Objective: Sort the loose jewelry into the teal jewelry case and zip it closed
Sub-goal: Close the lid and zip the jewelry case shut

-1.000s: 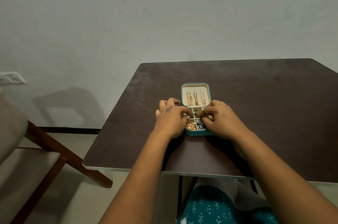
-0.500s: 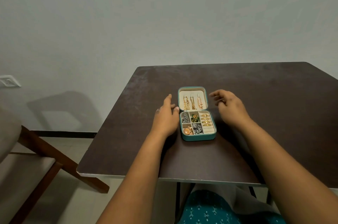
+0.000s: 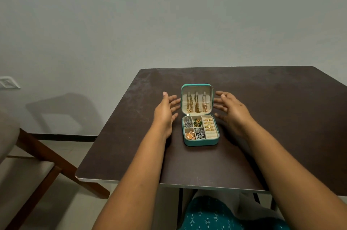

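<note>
The teal jewelry case (image 3: 201, 142) lies open on the dark table (image 3: 272, 109), its lid (image 3: 197, 85) upright at the back. Gold chains (image 3: 196, 104) hang inside the lid. The tray's compartments hold silver pieces (image 3: 187, 123), a green and gold piece (image 3: 197, 121), gold rings (image 3: 208, 123) in the ring rolls, and a round gold piece (image 3: 190, 135). My left hand (image 3: 166, 112) hovers just left of the lid, fingers spread and empty. My right hand (image 3: 231, 111) hovers just right of the lid, also spread and empty. Neither hand touches the case.
A wooden chair (image 3: 33, 156) with a pale cushion stands on the floor at the left. The table's near edge (image 3: 169, 183) runs above my lap. A wall socket (image 3: 8, 82) sits at the far left on the plain wall.
Both hands have lifted off the tray of the case and moved apart and back, to either side of the lid. The view has shifted a little.
</note>
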